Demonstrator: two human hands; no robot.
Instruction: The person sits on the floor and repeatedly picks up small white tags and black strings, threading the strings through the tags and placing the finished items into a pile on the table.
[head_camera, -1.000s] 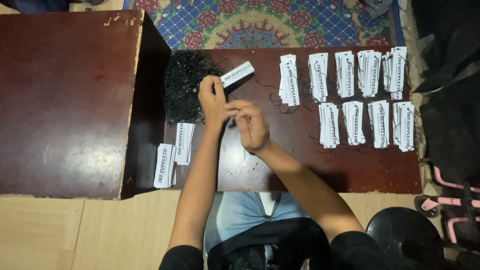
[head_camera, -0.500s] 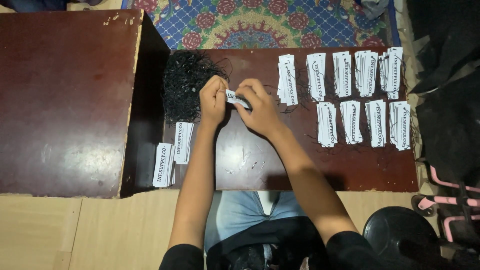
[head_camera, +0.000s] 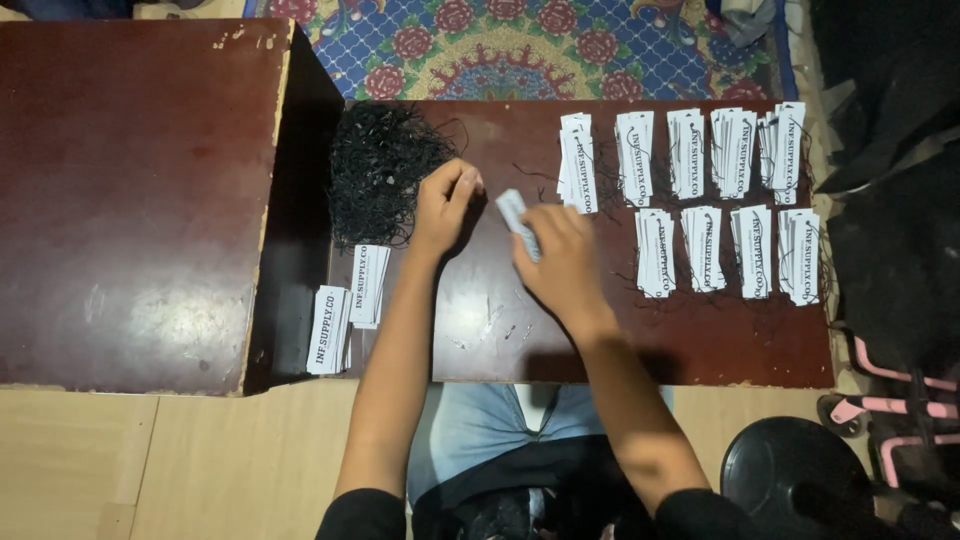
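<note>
Raised worktop (head_camera: 140, 190): dark red-brown, scuffed, bare, far left, a step higher than the lower worktop (head_camera: 520, 340).
Loose tags (head_camera: 345, 300): two small white stacks with dark print, at the lower worktop's left edge, overlapping a little, well apart from both hands.
String heap (head_camera: 380, 175): tangled black loops, piled at the back left of the lower worktop; soft, limp, likely to snag and drag neighbours along; best pulled by a single loop from the heap's edge.
Left hand (head_camera: 445, 205): resting at the heap's right edge, fingers curled inward, touching or just beside the strings; cannot tell whether a string sits in the grip.
Held tag (head_camera: 518, 222): white card strip, tilted, just above the lower worktop between the two hands; judged light, thin, fairly stiff but easy to crease, so best taken by its short end or long edges with thumb and forefinger.
Right hand (head_camera: 560, 262): grip pressed together, pinching the held tag at its lower end, back of the hand up.
Finished stacks (head_camera: 700, 200): two rows of white tags to the right, five stacks in the back row, four in the front, thin black strings trailing from them.
Rug (head_camera: 520, 50): blue and red floral pattern, beyond the lower worktop.
Stool (head_camera: 800, 475): round, black, at lower right.
</note>
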